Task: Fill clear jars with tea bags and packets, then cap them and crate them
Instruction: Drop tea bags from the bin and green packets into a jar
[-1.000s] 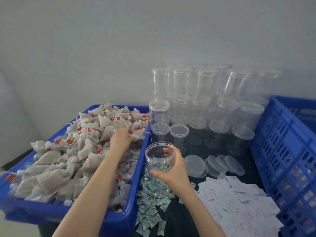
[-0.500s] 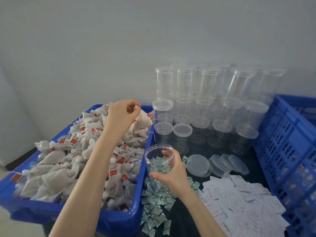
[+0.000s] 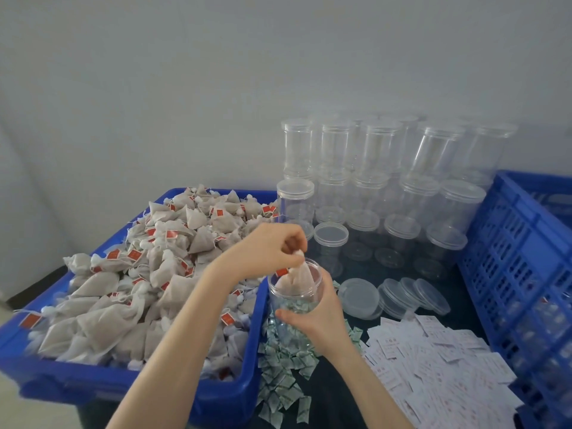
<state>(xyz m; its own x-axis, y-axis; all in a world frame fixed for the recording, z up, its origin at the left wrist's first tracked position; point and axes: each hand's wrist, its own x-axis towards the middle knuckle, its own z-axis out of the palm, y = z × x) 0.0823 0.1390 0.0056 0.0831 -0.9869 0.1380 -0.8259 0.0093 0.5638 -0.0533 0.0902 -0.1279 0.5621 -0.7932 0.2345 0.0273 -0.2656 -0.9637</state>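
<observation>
Jar (image 3: 294, 292) (uncapped) in right grip (image 3: 322, 320); left grip (image 3: 272, 249) pinches tea bag (image 3: 297, 278) at rim.

A plain pale grey wall (image 3: 278, 57) fills the background (evenly lit); a dark table (image 3: 337, 394) stands against it, light floor (image 3: 6, 314) at left.

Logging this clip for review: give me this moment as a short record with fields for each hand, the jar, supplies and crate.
left hand: pinches a tea bag in the jar's mouth
right hand: grips the open jar from the side
jar contents: tea bag going in
supplies: blue bin heaped with tea bags; green packets; white packets; loose lids
crate: blue, at right
</observation>
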